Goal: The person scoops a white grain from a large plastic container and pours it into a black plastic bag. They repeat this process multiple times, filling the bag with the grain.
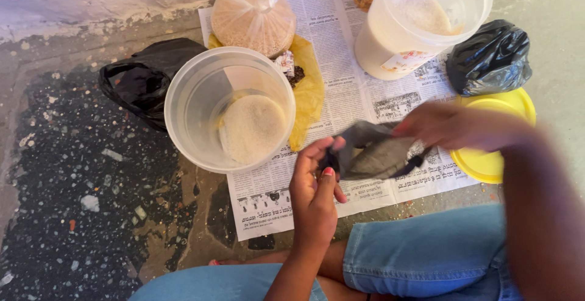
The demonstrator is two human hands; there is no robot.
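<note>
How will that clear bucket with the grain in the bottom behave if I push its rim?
The clear bucket looks thin-walled, so the rim may flex. With only a shallow layer of grain, it is probably light and may slide on the newspaper or tip.

The left hand (314, 194) rises from the lower middle, forearm upright, palm turned inward; its fingers curl up and pinch shut at the tips — the thumb pressed against them; the right hand (451, 127) enters from the right edge, blurred, forearm slanting down toward the corner; its fingers reach leftward, closed in a pinch — both hands near each other, level.
</note>
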